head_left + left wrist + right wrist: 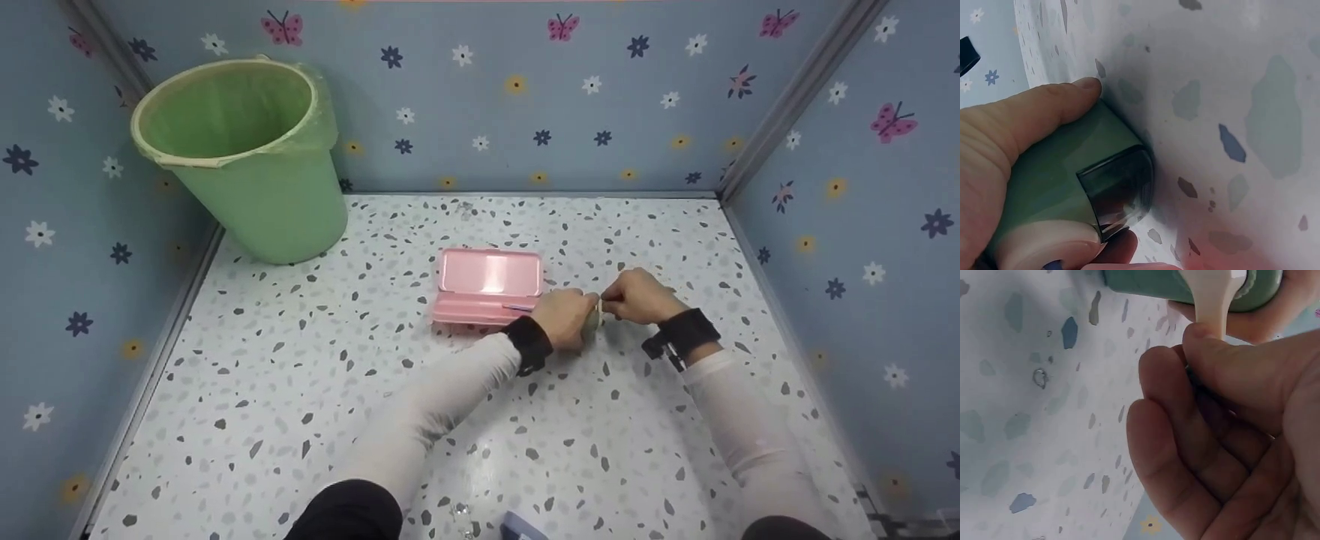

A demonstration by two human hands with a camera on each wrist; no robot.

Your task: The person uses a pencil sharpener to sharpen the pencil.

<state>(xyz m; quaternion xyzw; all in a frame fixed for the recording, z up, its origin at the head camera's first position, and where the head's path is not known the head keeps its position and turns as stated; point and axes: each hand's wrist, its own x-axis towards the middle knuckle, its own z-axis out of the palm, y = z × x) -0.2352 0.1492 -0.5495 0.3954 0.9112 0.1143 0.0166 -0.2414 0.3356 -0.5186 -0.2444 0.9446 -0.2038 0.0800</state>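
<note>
"Two sleeves come nearest, white with black upper ends. Between them, one blue-grey thing, cut off by the bottom edge."

"What else is around?"

"One green bin, lined, at the back left of the desk, well apart from the hands. Three flowered walls close the desk in."

"And nearer the hands?"

"One pink case, lid laid back. The left hand covers its right end from the head view. One thin dark stick shows there; whether it lies in the case or above it, I can't tell."

"So where's the sharpener?"

"Just one, green, on the desk by the case's right end. The left wrist view shows the sharpener best, with its dark see-through tray."

"How are the fingers?"

"Left ones wrapped round the sharpener's body, spread about its width. The right hand has its fingers curled in, pinching the end of the one cream crank."

"Any wrist bands?"

"Two, both black."
</note>
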